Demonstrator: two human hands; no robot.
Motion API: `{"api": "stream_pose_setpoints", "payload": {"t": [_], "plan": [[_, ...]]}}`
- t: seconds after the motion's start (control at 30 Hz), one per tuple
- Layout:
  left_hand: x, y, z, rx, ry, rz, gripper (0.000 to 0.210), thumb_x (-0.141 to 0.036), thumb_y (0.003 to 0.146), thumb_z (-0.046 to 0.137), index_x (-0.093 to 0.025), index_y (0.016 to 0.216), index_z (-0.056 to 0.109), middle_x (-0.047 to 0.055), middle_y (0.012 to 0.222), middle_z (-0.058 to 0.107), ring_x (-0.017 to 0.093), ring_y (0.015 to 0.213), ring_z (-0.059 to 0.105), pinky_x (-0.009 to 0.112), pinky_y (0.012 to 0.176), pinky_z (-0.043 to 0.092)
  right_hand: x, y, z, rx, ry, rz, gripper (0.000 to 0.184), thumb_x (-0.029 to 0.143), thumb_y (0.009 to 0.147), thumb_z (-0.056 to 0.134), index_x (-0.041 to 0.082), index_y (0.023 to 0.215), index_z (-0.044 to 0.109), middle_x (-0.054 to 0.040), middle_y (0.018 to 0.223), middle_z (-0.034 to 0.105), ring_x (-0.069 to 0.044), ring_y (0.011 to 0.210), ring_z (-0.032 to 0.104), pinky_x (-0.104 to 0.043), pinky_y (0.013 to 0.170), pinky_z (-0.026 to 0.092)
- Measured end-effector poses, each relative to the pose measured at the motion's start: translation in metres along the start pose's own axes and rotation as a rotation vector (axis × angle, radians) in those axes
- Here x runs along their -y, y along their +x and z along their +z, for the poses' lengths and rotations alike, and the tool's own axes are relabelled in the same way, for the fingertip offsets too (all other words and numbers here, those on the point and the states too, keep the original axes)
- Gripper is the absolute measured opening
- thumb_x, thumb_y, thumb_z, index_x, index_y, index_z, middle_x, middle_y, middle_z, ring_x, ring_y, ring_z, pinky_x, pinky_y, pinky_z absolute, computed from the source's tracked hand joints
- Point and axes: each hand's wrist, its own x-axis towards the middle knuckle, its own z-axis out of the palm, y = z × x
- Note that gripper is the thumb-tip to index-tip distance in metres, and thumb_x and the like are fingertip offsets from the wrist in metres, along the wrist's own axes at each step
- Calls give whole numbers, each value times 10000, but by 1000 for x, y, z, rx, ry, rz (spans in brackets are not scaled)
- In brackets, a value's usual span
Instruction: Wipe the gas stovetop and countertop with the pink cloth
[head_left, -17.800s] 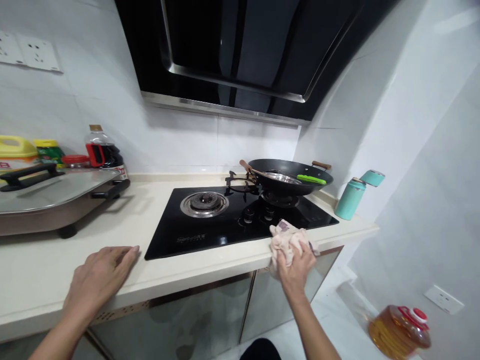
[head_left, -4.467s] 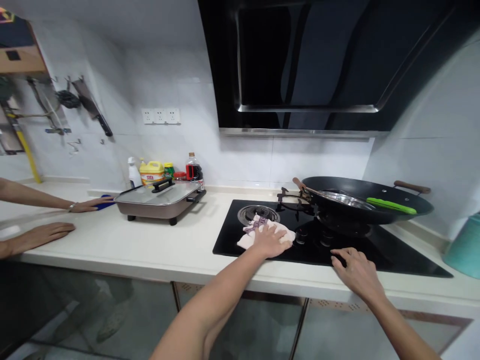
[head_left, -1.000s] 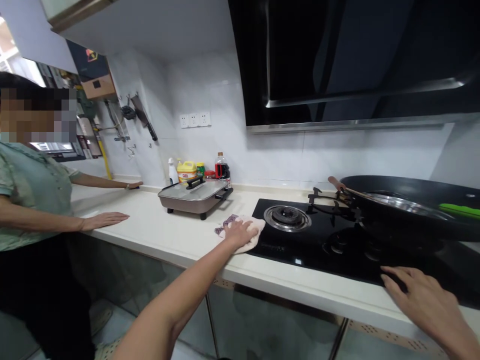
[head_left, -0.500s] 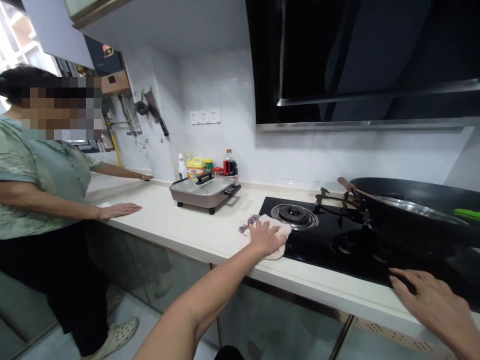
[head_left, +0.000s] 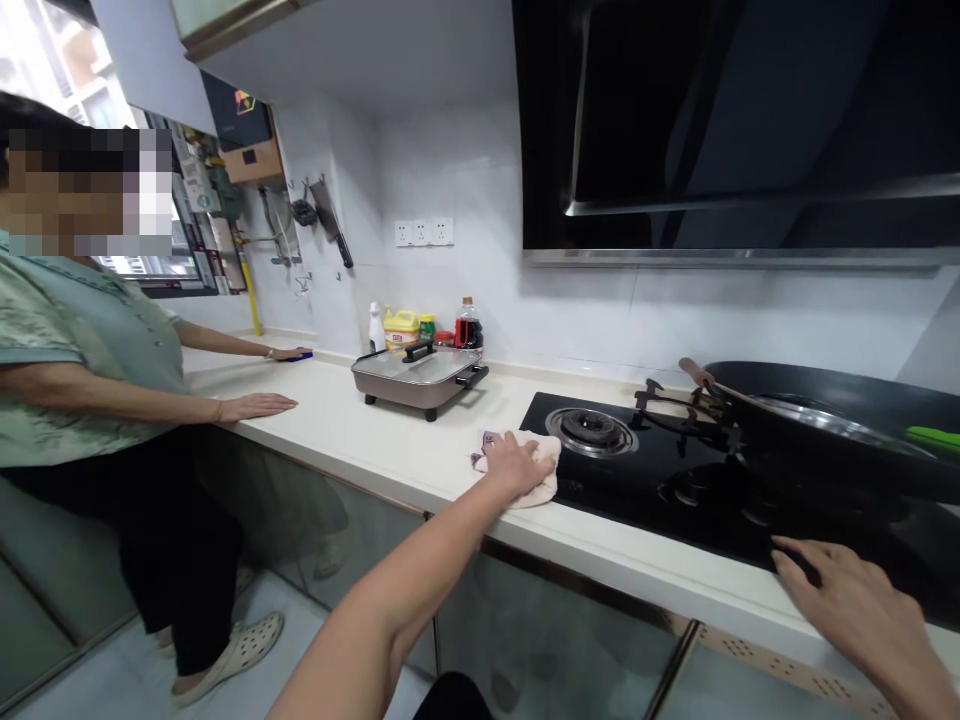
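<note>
My left hand (head_left: pixel 514 466) presses down on a pale cloth (head_left: pixel 546 488) with a purple patterned part, its fingers curled into the fabric. The cloth lies on the white countertop (head_left: pixel 420 470), at the left edge of the black glass gas stove (head_left: pixel 600 492). Just beyond it sits the round left burner (head_left: pixel 592 430). My right hand (head_left: pixel 847 590) is at the stove's front edge, thumb and fingers apart, holding nothing. Behind that hand, a black wok (head_left: pixel 810 440) with a wooden handle rests over the right side of the stove.
A lidded electric pan (head_left: pixel 420 385) stands on the counter to the left, with several bottles and jars behind it. Farther left, a person has one hand (head_left: pixel 259 405) flat on the counter and the other by a blue object (head_left: pixel 301 356). The range hood (head_left: pixel 720 130) hangs overhead.
My left hand and the cloth have slid a little left, off the stove's edge towards the counter. A blue object now shows under the other person's far hand. My view has shifted slightly.
</note>
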Motion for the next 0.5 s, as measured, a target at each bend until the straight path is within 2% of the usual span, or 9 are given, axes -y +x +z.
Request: {"api": "stream_pose_setpoints", "payload": {"t": [0.2, 0.33, 0.43, 0.5], "plan": [[13, -29, -2, -84, 52, 85, 680, -729, 941, 374, -324, 1429, 621, 157, 1330, 574, 395, 1225, 548, 524, 1028, 406, -1, -2, 0, 0, -16, -18, 683, 686, 877, 310, 290, 1182, 775, -108, 1275, 677, -417, 1130, 611, -574, 857, 515], [35, -56, -1, -191, 50, 211, 512, -621, 946, 490, -272, 1245, 718, 129, 1176, 624, 339, 1133, 598, 443, 958, 469, -1, -3, 1, -10, -12, -28, 680, 687, 881, 311, 287, 1178, 774, -98, 1262, 688, -405, 1112, 619, -567, 858, 510], [52, -69, -7, -164, -48, 250, 412, -554, 905, 589, -292, 1199, 710, 66, 1107, 647, 276, 1078, 636, 371, 923, 492, -1, -3, 2, -38, -8, -34, 678, 688, 885, 307, 285, 1162, 777, -99, 1239, 694, -397, 1103, 621, -563, 865, 506], [57, -68, -16, -126, -157, 206, 388, -536, 886, 613, -319, 1195, 703, 27, 1074, 650, 234, 1020, 659, 334, 894, 500, -1, -4, 3, -50, -9, -38, 660, 677, 890, 311, 292, 1157, 776, -97, 1234, 694, -393, 1106, 616, -556, 860, 505]]}}
